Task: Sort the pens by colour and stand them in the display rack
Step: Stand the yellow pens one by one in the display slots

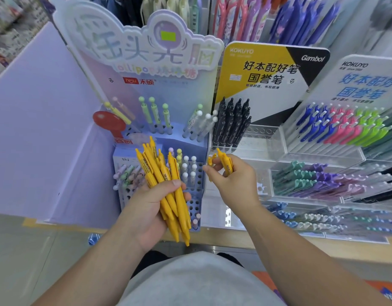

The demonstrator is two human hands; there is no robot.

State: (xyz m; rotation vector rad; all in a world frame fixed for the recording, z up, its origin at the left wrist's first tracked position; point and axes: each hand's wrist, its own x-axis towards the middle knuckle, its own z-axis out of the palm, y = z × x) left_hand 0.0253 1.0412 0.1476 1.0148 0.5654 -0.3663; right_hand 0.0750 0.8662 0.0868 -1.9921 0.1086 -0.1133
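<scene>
My left hand (146, 208) grips a bundle of several yellow pens (166, 184), clip ends up, in front of the lilac rack. My right hand (234, 177) holds two yellow pens (224, 162) just right of that bundle, below the clear acrylic display rack (263, 138). In that rack's left part stand several black pens (232, 122); the holes to their right hold nothing. The yellow and black sign (267, 69) rises behind it.
A lilac rack (197, 180) with pastel pens stands at the left under a tall lilac sign (146, 51). To the right, tiered clear racks hold blue, pink and green pens (345, 127), then teal and purple ones (311, 177). The wooden shelf edge (300, 241) runs along the front.
</scene>
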